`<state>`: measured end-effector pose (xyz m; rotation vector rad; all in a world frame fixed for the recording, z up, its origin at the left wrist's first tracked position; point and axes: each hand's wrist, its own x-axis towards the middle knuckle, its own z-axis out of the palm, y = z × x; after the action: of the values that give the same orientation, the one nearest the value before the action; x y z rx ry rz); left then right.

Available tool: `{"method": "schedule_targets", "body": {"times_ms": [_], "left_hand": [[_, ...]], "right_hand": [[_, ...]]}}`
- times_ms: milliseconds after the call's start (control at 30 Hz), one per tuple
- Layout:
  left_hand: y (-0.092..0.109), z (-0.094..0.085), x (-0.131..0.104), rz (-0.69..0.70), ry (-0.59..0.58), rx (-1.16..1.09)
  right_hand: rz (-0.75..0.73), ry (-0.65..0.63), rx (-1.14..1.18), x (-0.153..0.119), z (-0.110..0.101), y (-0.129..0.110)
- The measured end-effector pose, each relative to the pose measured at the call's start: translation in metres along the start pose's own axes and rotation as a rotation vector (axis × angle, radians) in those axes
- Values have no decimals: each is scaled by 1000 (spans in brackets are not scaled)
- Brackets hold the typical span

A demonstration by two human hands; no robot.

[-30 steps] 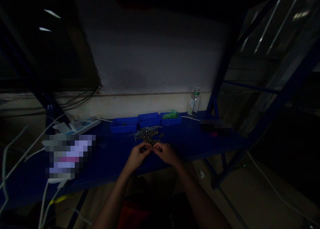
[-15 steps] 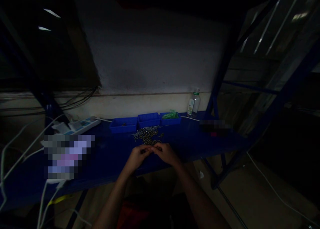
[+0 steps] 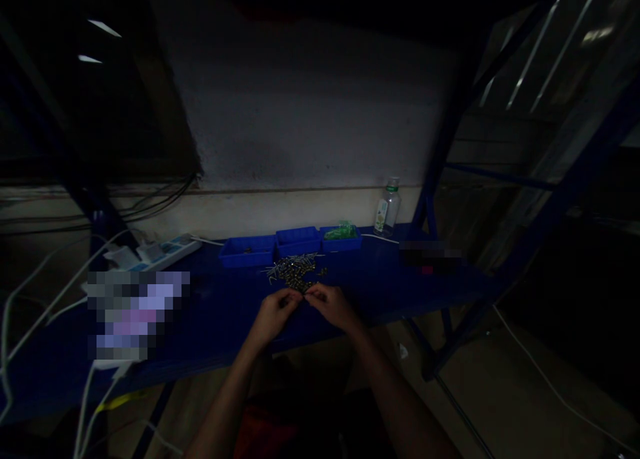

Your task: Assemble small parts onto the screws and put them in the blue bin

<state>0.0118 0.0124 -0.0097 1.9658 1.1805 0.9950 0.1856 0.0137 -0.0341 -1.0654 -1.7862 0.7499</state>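
Note:
Both hands meet over the blue tabletop, at the near edge of a pile of small metal parts [image 3: 299,269]. The pile mixes thin silvery pins or screws at its back with short brass-coloured pieces nearer me. My left hand [image 3: 275,314] is closed, its thumb and fingertips pinched together; whatever they hold is too small and dark to name. My right hand [image 3: 331,305] is pinched in the same way, fingertips almost against those of the left. What lies between the two sets of fingertips cannot be made out.
Behind the pile stand a left blue bin [image 3: 247,252], a middle blue bin [image 3: 299,241] and a right blue bin holding green plastic [image 3: 342,233]. A clear bottle [image 3: 389,209] stands at the back right. A power strip [image 3: 167,251] with cables lies on the left of the blue table [image 3: 215,319].
The fingertips of my two hands have drawn slightly apart, the left shifting a little to the left. The pile and bins look the same.

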Motion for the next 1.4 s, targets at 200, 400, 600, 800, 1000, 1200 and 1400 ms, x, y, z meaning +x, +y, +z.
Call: {"method": "schedule_targets", "body": {"times_ms": [200, 400, 600, 800, 1000, 1200, 1400], "left_hand": [[3, 0, -3, 29, -18, 4], [1, 1, -1, 15, 11, 5], [0, 2, 2, 9, -47, 30], [2, 4, 1, 45, -88, 4], [2, 2, 1, 11, -59, -30], [2, 2, 2, -31, -36, -8], [0, 0, 0, -7, -13, -21]], "right_hand": [[-30, -77, -92, -1, 4, 1], [-17, -14, -68, -1, 3, -1], [-38, 53, 6, 0, 0, -1], [-83, 14, 36, -1, -2, -5], [-75, 9, 50, -1, -2, -6], [-57, 42, 47, 0, 0, -1], [-33, 8, 12, 2, 3, 3]]}}
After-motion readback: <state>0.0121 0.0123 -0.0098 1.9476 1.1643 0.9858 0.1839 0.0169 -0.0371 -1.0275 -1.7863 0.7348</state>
